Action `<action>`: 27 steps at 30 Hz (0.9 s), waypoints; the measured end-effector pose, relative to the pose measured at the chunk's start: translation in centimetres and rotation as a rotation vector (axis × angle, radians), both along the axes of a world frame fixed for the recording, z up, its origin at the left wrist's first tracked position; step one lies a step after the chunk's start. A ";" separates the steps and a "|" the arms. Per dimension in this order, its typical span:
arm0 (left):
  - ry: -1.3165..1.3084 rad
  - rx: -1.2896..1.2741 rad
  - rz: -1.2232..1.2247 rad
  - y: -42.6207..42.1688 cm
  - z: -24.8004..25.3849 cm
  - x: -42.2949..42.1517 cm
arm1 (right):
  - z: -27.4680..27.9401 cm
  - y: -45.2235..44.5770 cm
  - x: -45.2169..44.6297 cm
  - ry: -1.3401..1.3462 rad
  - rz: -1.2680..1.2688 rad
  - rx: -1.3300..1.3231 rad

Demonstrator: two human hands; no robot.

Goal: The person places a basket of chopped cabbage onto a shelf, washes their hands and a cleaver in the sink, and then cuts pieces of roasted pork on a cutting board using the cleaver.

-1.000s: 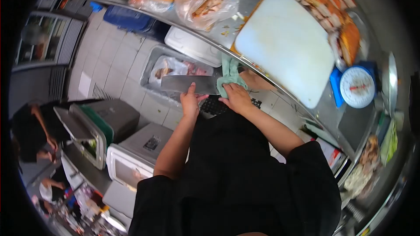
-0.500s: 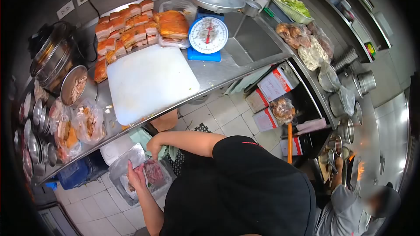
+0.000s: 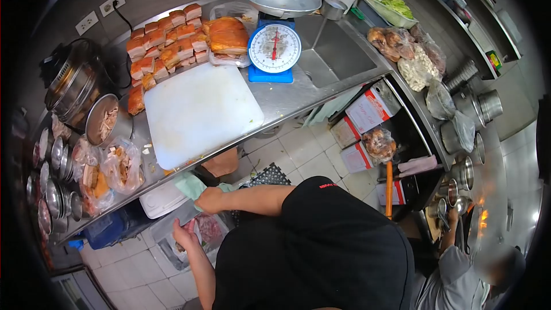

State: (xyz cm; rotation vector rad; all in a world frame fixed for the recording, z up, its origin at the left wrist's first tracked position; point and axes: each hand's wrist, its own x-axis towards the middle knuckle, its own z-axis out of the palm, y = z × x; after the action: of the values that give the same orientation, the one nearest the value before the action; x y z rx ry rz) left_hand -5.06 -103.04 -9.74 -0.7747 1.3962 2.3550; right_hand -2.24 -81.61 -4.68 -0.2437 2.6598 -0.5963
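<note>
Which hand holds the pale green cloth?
The right hand, the one nearer the cutting board, has the cloth; the left hand is over the plastic tub, apart from it.

pale green cloth (image 3: 188,185) | limp, creased, bunched under the right grip (image 3: 209,200), just off the desk (image 3: 278,95)'s near left edge | grey blade (image 3: 185,212) | outline faint from here, near the left grip (image 3: 185,235)

Left hand (image 3: 185,234) farther over bin (image 3: 163,242)
</note>
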 end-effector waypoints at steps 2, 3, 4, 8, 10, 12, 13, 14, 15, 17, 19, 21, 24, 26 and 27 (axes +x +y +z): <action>-0.025 0.005 0.005 -0.5 -0.6 0.4 | 0.8 0.7 -0.6 -0.002 0.075 -0.011; -0.023 0.002 0.007 -0.5 0.1 0.7 | 1.0 0.9 -0.9 -0.006 0.145 -0.023; 0.009 0.021 0.020 -0.5 0.8 1.1 | 1.1 1.0 -0.8 -0.006 0.148 -0.027; -0.036 -0.077 0.138 -2.6 0.6 0.1 | -1.1 3.3 -0.2 0.142 0.180 -0.046; -0.076 -0.053 0.147 -4.4 -2.6 -0.6 | -0.1 3.2 -0.3 0.118 0.162 -0.020; -0.020 0.017 0.130 -4.7 -2.3 -0.3 | 3.9 2.9 -1.4 -0.113 0.204 -0.037; 0.018 0.054 0.092 -5.3 -3.3 -0.3 | 3.4 2.9 -2.3 -0.165 0.264 -0.058; 0.058 0.097 0.044 -5.5 -3.9 -0.3 | 2.1 3.0 -3.3 -0.218 0.317 -0.069; 0.086 0.114 0.039 -4.9 -2.6 0.2 | -0.8 3.4 -4.7 -0.272 0.405 -0.071; 0.118 0.123 0.053 -3.3 0.5 1.1 | -2.8 3.4 -5.3 -0.323 0.513 -0.072; 0.214 0.076 0.018 -2.3 2.2 1.3 | -1.1 3.1 -4.2 -0.116 0.331 0.028; 0.202 0.099 0.057 -2.0 2.8 1.0 | 0.2 1.5 -3.3 -0.005 0.260 0.046; 0.140 0.126 0.134 -1.9 2.6 1.3 | -0.7 -0.1 -1.8 0.210 0.163 0.061; 0.065 0.044 0.166 -1.5 2.7 1.3 | -0.9 0.2 -1.3 0.332 0.174 0.005; 0.072 0.019 0.185 -1.7 1.8 1.3 | -1.2 0.4 -1.3 0.336 0.168 0.009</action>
State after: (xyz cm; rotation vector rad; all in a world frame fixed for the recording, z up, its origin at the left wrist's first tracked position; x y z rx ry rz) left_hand -3.74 -104.74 -7.94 -0.8557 1.3815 2.5553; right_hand -3.52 -81.23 -5.85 -0.6067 2.9188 -0.5278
